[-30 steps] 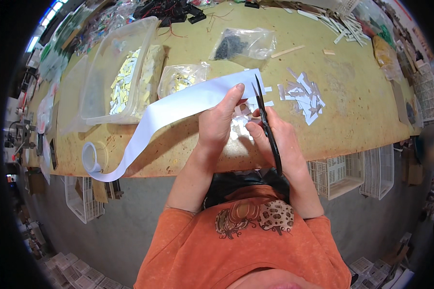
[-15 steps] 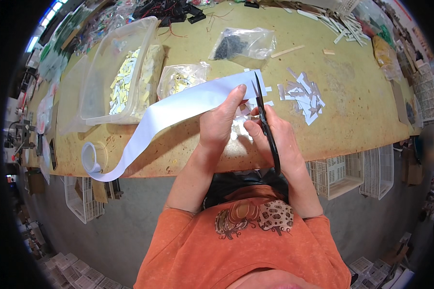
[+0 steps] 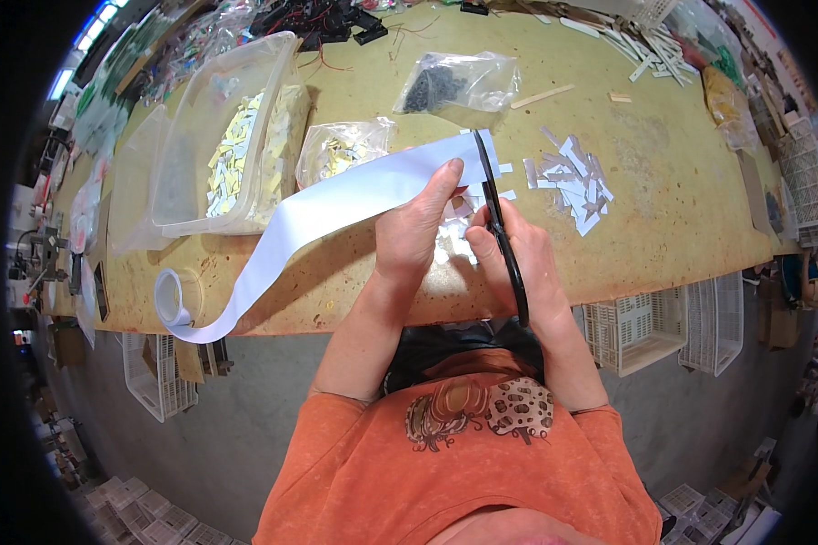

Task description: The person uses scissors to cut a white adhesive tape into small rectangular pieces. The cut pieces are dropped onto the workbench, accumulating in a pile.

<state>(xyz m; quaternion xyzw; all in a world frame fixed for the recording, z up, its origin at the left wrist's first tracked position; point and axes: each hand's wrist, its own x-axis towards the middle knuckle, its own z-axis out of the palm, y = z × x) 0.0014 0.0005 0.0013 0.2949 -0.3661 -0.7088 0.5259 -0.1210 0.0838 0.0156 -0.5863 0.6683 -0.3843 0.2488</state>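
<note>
A wide white strip runs from a roll at the table's front left up to my left hand, which pinches it near its far end, thumb on top. My right hand grips black scissors. Their blades lie across the strip near its end and look closed together. Small white cut pieces lie on the table under my hands. Just right of the scissors is a heap of narrow white strips.
A clear plastic bin with yellow and white pieces stands left, beside a clear bag of similar pieces. Farther back lies a bag of dark small parts. White crates stand below the table's front edge.
The scissor blades have come together across the strip's end, from parted to closed. My left hand and the strip have hardly moved. A person has come into view at the far right.
</note>
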